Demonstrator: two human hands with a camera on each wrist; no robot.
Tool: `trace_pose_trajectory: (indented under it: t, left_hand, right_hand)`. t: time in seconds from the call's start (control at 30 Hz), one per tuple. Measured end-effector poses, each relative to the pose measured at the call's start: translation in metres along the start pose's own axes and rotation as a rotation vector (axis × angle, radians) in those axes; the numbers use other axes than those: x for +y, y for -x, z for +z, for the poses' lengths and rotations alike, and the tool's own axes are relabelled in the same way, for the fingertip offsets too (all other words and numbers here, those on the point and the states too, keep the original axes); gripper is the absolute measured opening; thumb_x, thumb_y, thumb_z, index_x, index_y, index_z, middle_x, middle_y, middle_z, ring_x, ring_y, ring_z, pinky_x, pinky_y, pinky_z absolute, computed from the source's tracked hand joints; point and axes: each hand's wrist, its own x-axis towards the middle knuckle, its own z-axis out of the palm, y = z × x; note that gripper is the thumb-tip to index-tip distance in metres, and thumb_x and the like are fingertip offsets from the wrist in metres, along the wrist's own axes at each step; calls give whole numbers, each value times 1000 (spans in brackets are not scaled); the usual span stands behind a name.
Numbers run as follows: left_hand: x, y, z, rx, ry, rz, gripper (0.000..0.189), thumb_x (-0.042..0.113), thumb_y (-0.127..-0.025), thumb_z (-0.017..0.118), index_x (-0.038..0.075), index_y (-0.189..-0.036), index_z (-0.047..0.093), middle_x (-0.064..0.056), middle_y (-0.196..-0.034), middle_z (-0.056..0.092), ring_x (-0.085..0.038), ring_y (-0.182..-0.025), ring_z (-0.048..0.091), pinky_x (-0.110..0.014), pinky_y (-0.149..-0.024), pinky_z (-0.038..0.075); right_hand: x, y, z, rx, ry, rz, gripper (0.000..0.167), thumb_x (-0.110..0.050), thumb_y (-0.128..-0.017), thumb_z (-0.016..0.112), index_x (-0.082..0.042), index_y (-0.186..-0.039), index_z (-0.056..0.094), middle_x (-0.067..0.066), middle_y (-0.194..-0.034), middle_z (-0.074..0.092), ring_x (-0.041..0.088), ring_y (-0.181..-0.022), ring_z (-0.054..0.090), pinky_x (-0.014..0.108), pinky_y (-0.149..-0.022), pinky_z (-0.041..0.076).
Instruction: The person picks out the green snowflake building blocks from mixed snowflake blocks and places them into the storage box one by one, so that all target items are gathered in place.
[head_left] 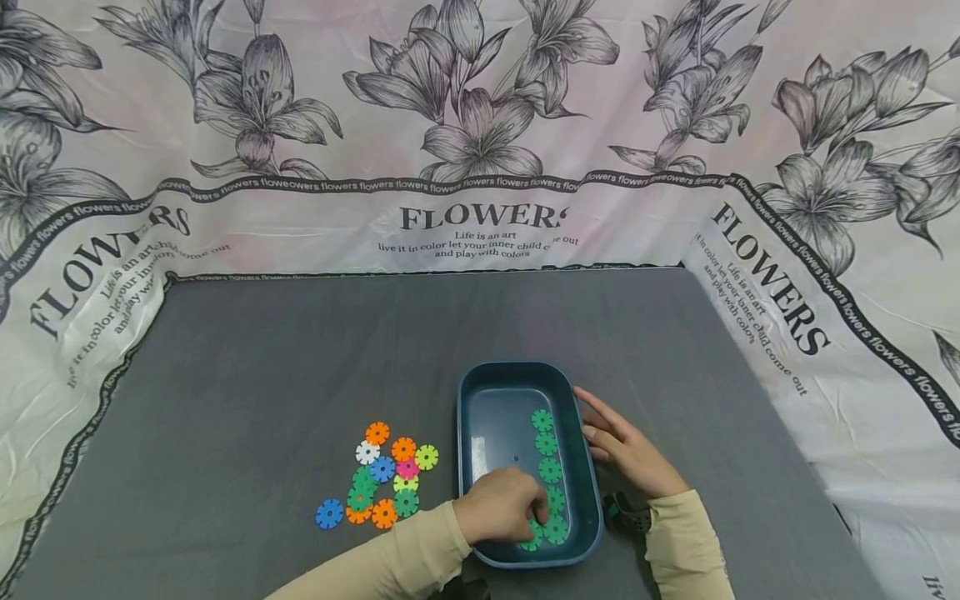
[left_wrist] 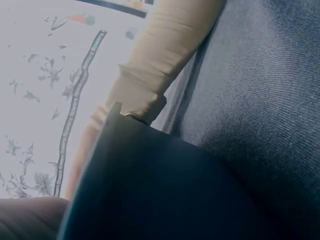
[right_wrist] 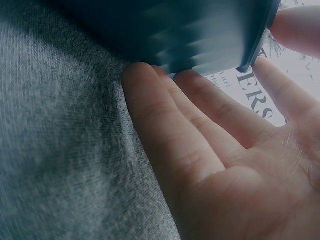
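Observation:
In the head view a dark blue tray (head_left: 495, 400) lies on the grey cloth. Inside it, several green notched discs (head_left: 550, 470) run in a column along the right side, with a second short column at the near end. My left hand (head_left: 501, 504) reaches down into the tray, fingers bent at the near-end discs; its fingertips are hidden, so I cannot tell whether they pinch one. From the right, my right hand (head_left: 630, 450) touches the tray's outer side. The right wrist view shows its nearly straight fingers (right_wrist: 160, 120) against the tray wall (right_wrist: 180, 35).
Left of the tray lies a loose cluster of notched discs: orange (head_left: 377, 433), white (head_left: 367, 452), blue (head_left: 329, 514), pink (head_left: 407, 468), yellow-green (head_left: 427, 457) and green. Flower-printed cloth (head_left: 480, 225) hangs around the back and sides. The tray wall (left_wrist: 165, 185) fills much of the left wrist view.

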Motion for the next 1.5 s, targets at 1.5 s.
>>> trace_pose_trajectory:
  t: [1.5]
  left_hand:
    - [-116,136,-21,637,158,-526,22,5,-74,81,13,-91,68,3,-81,54,-10,-73,48,-27,-66,44]
  right_hand:
    - [0,-3,1,-2,-27,56,56,-32,-101,48,-31,-152,23,23,-151,32,42,-130,43,51,-97,46]
